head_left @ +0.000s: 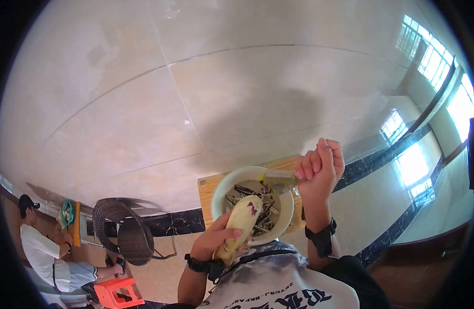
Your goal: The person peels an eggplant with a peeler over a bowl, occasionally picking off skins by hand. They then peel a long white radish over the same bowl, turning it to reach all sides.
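My left hand point(220, 238) is wrapped round the lower part of a long, pale peeled eggplant point(243, 220), which keeps a small purple patch of skin near its upper end. It is held tilted over the near left side of a white bowl point(220, 191). Dark, thin strips of peel point(268, 222) lie in the bowl. My right hand point(322, 167) is raised at the bowl's far right, fingers closed round a peeler point(279, 181) with a yellow-green end. The peeler's head points left over the bowl, apart from the eggplant.
Under the bowl is a wooden stool or small table point(208, 188), close to the tiled wall point(237, 103). To the left stand a dark woven chair point(135, 239) and a red plastic stool point(117, 293). Another person point(44, 247) sits far left by a teal basket point(68, 212).
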Available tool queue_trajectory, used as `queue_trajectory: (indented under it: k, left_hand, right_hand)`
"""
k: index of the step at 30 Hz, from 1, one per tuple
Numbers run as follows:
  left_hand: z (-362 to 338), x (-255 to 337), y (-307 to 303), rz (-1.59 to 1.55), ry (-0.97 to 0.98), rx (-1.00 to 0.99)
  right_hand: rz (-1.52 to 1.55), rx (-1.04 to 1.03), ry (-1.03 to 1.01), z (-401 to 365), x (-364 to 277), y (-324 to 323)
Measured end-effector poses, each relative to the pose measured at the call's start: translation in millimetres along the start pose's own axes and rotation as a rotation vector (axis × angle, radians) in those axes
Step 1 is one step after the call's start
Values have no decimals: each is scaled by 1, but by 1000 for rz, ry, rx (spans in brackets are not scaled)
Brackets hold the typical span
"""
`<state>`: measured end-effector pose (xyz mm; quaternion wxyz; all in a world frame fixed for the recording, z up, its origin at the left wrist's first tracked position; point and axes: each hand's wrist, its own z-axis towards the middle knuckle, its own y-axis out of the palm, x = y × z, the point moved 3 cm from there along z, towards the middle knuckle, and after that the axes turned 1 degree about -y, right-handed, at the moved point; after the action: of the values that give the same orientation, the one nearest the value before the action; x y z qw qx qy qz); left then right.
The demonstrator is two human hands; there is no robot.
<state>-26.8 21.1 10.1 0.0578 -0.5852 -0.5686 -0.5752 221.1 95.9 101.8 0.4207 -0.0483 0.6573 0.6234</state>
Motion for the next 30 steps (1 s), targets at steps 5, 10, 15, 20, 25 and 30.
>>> queue_trajectory:
  k: [5, 10, 15, 20, 25, 30]
  left_hand:
    - [10, -2, -12, -40, 32, -51]
    - [11, 0, 3, -140, 80, -3]
    - [18, -14, -12, -182, 28, -127]
    - [18, -13, -18, -244, 43, -158]
    - [-11, -12, -7, -130, 29, -15]
    - [-3, -11, -9, -236, 81, -218]
  right_hand:
    - [56, -200, 101, -31, -4, 4]
    - [26, -201, 130, -52, 10, 18]
    - [-9, -179, 142, -49, 16, 26]
    - [29, -220, 198, -40, 29, 18]
    - [1, -22, 13, -3, 25, 16]
    - [-10, -53, -41, 12, 18, 1]
